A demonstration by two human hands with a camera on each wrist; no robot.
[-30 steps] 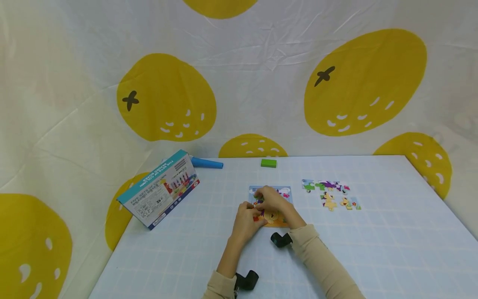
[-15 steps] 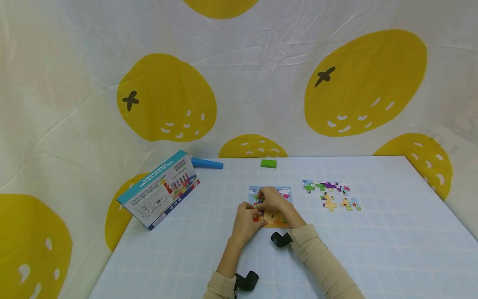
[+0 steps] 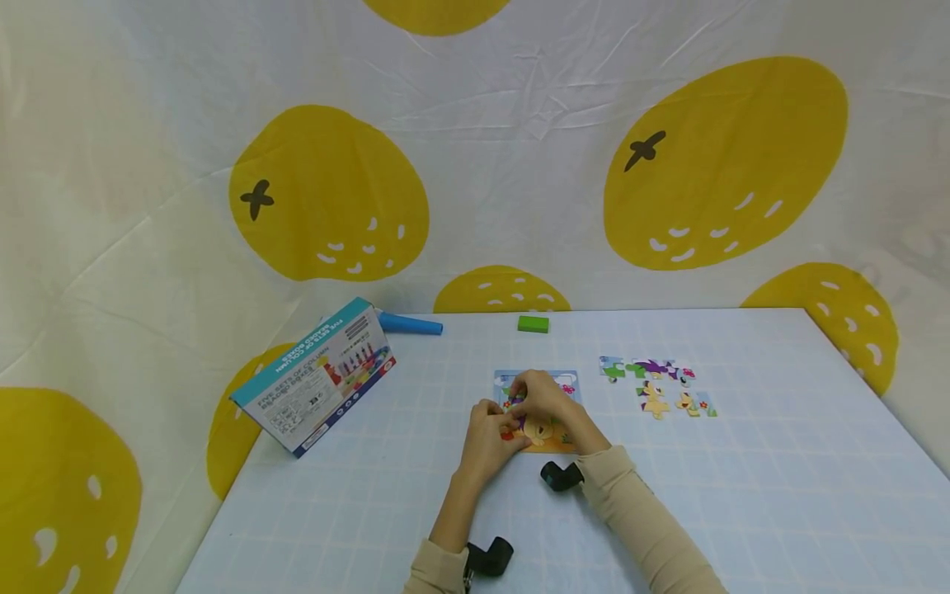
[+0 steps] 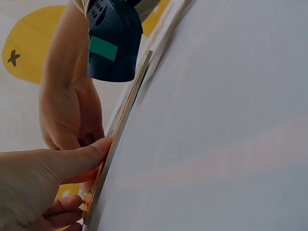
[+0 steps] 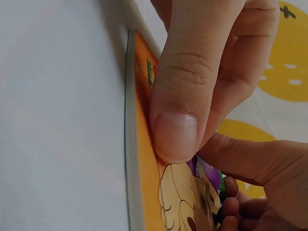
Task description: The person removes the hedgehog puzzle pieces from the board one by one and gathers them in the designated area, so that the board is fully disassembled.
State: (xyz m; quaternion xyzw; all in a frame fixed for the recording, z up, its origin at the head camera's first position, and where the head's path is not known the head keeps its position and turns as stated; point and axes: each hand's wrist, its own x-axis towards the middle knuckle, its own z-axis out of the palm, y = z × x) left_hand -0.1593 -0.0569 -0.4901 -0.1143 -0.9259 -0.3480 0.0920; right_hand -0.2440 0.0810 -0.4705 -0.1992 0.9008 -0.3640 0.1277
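A square jigsaw puzzle [image 3: 558,444] with an orange lower part and a pale cartoon animal lies flat on the table. My left hand [image 3: 486,445] grips it at the lower left, its thumb [image 5: 175,137] on the orange area and its fingers curled over the left side. From the right, my right hand [image 3: 545,396] reaches over the middle, thumb and fingertips bent together at a purple puzzle piece [image 5: 210,174]. Both hands' fingertips meet there. They cover much of the picture, so the exact grip on the piece is partly hidden.
Loose puzzle pieces [image 3: 655,400] lie in small groups to the right. A green block [image 3: 533,324] and a blue cone-shaped object [image 3: 411,323] sit at the back. A printed box [image 3: 319,375] leans at the left. Dark wrist cameras [image 3: 490,557] hang near the sleeves.
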